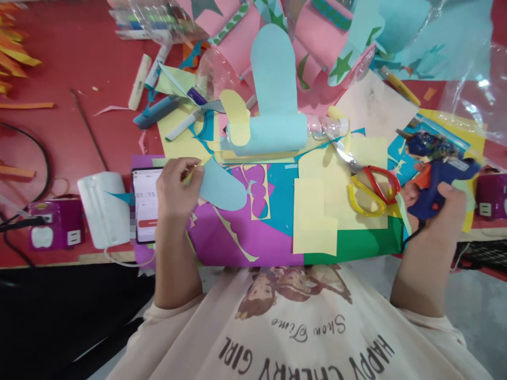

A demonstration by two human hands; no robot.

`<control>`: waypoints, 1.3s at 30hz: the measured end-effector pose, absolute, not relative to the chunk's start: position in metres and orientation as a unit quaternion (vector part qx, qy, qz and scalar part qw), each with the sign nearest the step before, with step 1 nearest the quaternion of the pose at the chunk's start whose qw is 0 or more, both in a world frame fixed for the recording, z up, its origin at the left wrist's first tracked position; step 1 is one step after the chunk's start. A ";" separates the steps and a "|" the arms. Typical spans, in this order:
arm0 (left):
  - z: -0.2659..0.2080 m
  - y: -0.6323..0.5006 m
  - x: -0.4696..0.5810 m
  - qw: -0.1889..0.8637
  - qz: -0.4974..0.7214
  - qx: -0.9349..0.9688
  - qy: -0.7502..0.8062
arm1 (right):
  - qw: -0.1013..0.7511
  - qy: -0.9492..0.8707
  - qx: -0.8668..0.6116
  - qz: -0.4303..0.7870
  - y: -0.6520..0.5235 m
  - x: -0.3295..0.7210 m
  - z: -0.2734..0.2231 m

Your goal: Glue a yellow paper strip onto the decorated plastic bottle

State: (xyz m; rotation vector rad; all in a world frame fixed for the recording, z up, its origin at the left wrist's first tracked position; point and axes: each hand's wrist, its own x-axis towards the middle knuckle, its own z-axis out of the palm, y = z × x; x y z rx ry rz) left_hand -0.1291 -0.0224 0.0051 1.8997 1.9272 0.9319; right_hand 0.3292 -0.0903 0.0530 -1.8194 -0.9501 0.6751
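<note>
The left hand is closed in a pinch on the near end of a light blue rounded paper cut-out, holding it just above a purple sheet of paper that lies at the front edge of the red surface. Under the left hand's wrist a smartphone with a lit white screen lies flat, and just to its left sits a folded white face mask, with a small purple power adapter further left.

The right hand is wrapped around the grip of a blue hot glue gun, whose nozzle points up and to the left, away from the person. Between the two hands lie pale yellow paper rectangles over a green sheet, and a pair of scissors with red and yellow handles rests on the yellow paper, near the glue gun but not touching the right hand.

Further back, a clear plastic bottle wrapped in light blue paper lies on its side, with a tall light blue rounded paper shape standing out from it and a pale yellow oval piece on its left end. Pink paper rolls, teal scraps and a white glue stick are scattered behind
</note>
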 end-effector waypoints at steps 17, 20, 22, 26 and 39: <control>0.043 -0.023 -0.007 0.523 0.298 0.651 0.462 | 0.446 -0.238 -0.590 0.629 -0.109 0.250 0.056; 0.034 -0.021 0.003 0.520 0.343 0.639 0.450 | 0.457 -0.250 -0.564 0.641 -0.110 0.242 0.055; 0.027 -0.020 0.007 0.526 0.379 0.624 0.437 | 0.461 -0.253 -0.545 0.653 -0.111 0.238 0.053; 0.012 -0.023 0.007 0.485 0.401 0.635 0.448 | 0.457 -0.274 -0.539 0.652 -0.114 0.234 0.046; -0.004 -0.025 0.003 0.232 0.349 0.806 0.418 | 0.390 -0.332 -0.558 0.653 -0.121 0.215 0.041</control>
